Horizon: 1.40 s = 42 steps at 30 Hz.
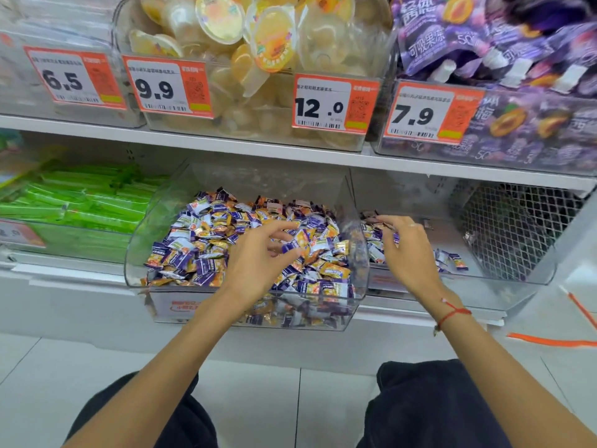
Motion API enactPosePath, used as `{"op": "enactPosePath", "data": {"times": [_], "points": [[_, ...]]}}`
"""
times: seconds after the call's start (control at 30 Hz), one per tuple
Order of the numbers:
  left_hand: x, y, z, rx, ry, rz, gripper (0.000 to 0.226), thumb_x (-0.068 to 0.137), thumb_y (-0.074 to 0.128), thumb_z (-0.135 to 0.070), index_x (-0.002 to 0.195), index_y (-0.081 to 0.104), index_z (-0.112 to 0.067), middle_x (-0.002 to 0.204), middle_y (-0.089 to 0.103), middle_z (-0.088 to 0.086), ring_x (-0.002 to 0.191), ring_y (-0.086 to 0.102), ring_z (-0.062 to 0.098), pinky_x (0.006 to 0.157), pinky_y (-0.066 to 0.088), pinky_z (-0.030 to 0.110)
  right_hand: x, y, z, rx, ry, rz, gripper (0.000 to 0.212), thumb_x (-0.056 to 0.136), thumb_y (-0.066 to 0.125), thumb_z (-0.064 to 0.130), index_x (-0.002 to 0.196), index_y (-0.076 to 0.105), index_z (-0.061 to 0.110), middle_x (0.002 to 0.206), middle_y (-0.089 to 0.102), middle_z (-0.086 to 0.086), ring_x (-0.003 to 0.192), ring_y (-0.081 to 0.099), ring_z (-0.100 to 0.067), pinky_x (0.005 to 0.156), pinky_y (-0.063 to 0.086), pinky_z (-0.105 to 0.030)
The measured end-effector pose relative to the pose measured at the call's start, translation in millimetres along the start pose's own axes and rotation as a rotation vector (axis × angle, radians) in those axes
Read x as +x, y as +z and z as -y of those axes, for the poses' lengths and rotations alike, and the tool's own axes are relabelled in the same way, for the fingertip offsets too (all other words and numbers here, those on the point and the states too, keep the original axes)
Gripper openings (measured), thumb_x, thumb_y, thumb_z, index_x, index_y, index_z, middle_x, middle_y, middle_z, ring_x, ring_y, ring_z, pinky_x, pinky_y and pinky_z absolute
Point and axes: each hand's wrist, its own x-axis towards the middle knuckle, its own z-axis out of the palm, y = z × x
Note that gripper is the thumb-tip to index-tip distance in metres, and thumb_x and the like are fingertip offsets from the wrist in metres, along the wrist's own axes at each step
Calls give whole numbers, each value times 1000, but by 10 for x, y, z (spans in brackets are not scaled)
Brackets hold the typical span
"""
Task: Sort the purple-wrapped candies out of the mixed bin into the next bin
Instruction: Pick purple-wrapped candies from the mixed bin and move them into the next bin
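The person is crouching before the lower shelf, both forearms reaching forward. The left hand (258, 253) is hovering over the mixed bin (139, 253), fingers spread and loosely curled; its fingertips are at a purple-and-orange wrapper, though whether it is pinching one cannot be told. The right hand (407, 250) is reaching over the divider into the next bin (517, 279), fingers curled down among the purple-wrapped candies (452, 258) already lying there; whether it is holding any is hidden.

To do this step well, the left hand should be picking by wrapper colour from the top layer, lifting only purple pieces and leaving the orange ones, while the right is releasing low so nothing bounces out. Most purple candies are lying under and beyond the left hand, heaped with orange ones; a small cluster is sitting around the right fingertips.
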Motion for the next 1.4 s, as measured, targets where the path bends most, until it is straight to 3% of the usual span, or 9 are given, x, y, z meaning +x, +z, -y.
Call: {"op": "enactPosePath", "data": {"times": [0.1, 0.2, 0.33, 0.5, 0.67, 0.9, 1.13, 1.3, 1.4], "points": [[45, 181, -171, -125, -5, 15, 23, 79, 76, -29, 99, 66, -26, 97, 66, -14, 85, 63, -1, 75, 53, 17, -240, -131, 419, 247, -31, -9, 26, 97, 51, 26, 112, 68, 14, 104, 58, 5, 94, 53, -11, 79, 40, -20], [44, 303, -377, -255, 44, 11, 17, 77, 78, -24, 90, 68, -24, 89, 67, -18, 81, 64, -4, 72, 54, 14, -380, -136, 562, 296, -52, 51, 33, 91, 56, 41, 110, 70, 18, 105, 61, 7, 98, 54, -10, 86, 44, -28], [40, 282, -425, -312, 83, 36, 19, 78, 77, -26, 95, 69, -28, 96, 69, -15, 91, 64, -2, 81, 53, 22, -303, -272, 579, 444, 2, -136, 10, 86, 68, 34, 89, 68, 24, 88, 66, 14, 83, 59, -2, 69, 46, -17], [114, -30, -17, 390, 153, -32, 29, 88, 65, -34, 117, 62, -31, 127, 59, -14, 119, 51, 8, 96, 41, 28, 44, -209, 145, 72, 58, -253, 11, 90, 65, 27, 92, 62, 17, 91, 68, 2, 87, 62, -16, 68, 49, -31], [101, -271, 494, 696, 76, 24, 37, 94, 54, -38, 129, 57, -25, 134, 55, -4, 126, 46, 17, 107, 35, 39, 118, 73, -212, -216, 83, 197, 22, 94, 57, 23, 110, 69, 15, 112, 69, -11, 102, 61, -31, 77, 49, -35], [-6, -397, 672, 761, 110, 86, 33, 98, 43, -40, 115, 67, -25, 122, 62, -6, 116, 52, 18, 94, 41, 37, -62, -87, 370, 48, -140, -178, 18, 91, 58, 14, 105, 69, 18, 109, 64, -1, 100, 56, -20, 77, 42, -26], [-74, -538, 751, 757, 121, -73, 18, 85, 69, -33, 99, 74, -22, 106, 70, -4, 100, 62, 24, 82, 49, 37, -151, 240, 1007, -9, -374, 480, 34, 93, 59, 29, 127, 59, 26, 130, 56, 3, 109, 58, -16, 92, 47, -33], [-164, -626, 778, 635, 73, -163, 19, 81, 72, -36, 97, 75, -25, 107, 70, -10, 100, 63, 18, 72, 48, 29, -14, 699, 1146, -102, -305, 692, 58, 101, 41, 32, 153, 15, 24, 160, 10, -3, 145, 12, -25, 116, 20, -44], [-147, -636, 801, 611, 38, -169, 21, 84, 69, -41, 102, 72, -30, 111, 68, -15, 103, 62, 13, 70, 43, 25, 107, 887, 1129, -221, -382, 664, 45, 102, 41, 26, 147, 35, 27, 153, 32, -5, 135, 35, -29, 103, 38, -45]]}}
